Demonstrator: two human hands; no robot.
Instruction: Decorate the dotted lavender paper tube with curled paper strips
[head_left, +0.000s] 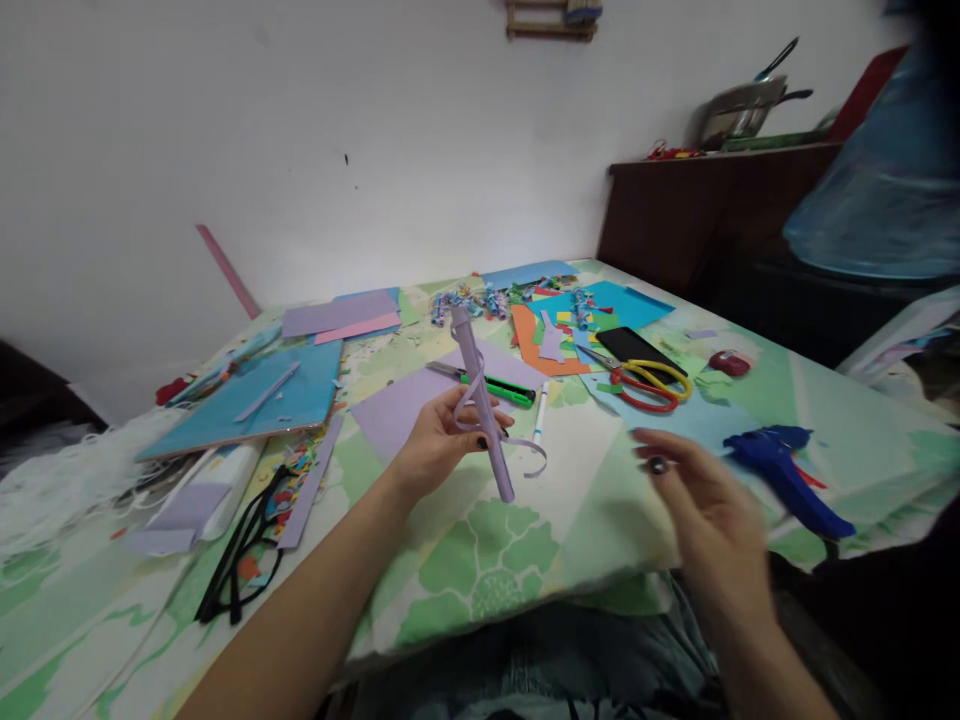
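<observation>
My left hand (450, 435) is closed around a purple paper tube (491, 440), which stands tilted above the table with a thin curled paper strip (534, 450) hanging from it. To the right, my right hand (694, 485) is raised over the tablecloth, slightly blurred, its fingers bent; something small and dark shows at the fingertips, too unclear to tell from a nail. A blue glue gun (784, 475) lies right of that hand. Behind the tube are a purple sheet (386, 405), a green cutter (510, 390) and a white pen (540, 412).
Scissors with red and yellow handles (652, 385) lie by a black phone (637, 350). Black glasses (244, 550) and a blue board (255, 395) are on the left. Coloured paper (615, 305) and curled paper pieces (491, 300) lie at the back, before the wall.
</observation>
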